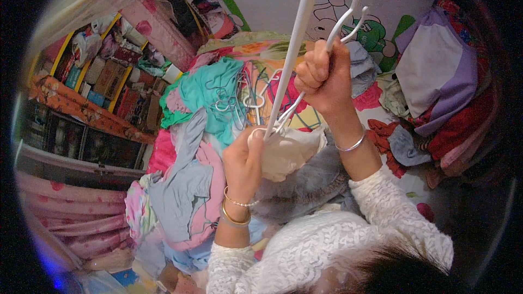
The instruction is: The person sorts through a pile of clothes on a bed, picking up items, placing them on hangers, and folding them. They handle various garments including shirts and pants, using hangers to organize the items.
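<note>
Shelves (80, 80) with boxes (110, 78) and bags (87, 44) stand at the room's far left, then a grey shirt (182, 198) and teal cloth (215, 88) on a heap of clothes (163, 152). Over the heap, the left hand (243, 163) has its fingers curled around the lower end of a long white pole (294, 49), and the right hand (328, 74) grips a white hooked rod (339, 24) in closed fingers; purple-and-white cloth (436, 73) lies farther right

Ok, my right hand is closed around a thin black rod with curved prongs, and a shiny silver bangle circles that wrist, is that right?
Almost: the head view shows the thin rod with curved prongs in your right hand is white, not black. The rest is right.
</note>
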The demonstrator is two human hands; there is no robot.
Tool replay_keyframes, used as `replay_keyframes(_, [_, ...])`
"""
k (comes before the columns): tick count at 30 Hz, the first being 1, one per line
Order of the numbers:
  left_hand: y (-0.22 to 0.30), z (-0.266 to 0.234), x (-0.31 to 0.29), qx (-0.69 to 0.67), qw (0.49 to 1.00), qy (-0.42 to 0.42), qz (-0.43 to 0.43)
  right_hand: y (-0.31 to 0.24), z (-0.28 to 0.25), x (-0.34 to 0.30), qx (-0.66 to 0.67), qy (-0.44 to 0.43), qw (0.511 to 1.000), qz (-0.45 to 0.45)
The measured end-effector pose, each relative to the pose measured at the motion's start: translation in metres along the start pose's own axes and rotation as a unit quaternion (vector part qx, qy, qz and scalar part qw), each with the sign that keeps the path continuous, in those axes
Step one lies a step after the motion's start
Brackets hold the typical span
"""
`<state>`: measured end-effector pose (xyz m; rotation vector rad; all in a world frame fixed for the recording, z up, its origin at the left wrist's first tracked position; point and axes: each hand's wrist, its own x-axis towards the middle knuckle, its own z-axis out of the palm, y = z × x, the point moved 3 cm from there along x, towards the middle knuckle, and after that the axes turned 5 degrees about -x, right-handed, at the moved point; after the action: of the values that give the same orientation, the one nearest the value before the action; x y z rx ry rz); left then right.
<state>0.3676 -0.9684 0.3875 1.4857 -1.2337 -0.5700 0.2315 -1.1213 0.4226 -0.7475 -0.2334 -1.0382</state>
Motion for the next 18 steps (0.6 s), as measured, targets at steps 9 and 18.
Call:
replay_keyframes(9, [0.022,-0.013,-0.003,-0.033,0.999,0.013,-0.010,0.066,-0.022,-0.010,-0.045,-0.031,0.987,0.148])
replay_keyframes(18, [0.027,-0.053,-0.003,0.089,0.980,0.149,0.097,0.027,-0.035,-0.014,-0.423,-0.041,0.886,0.184])
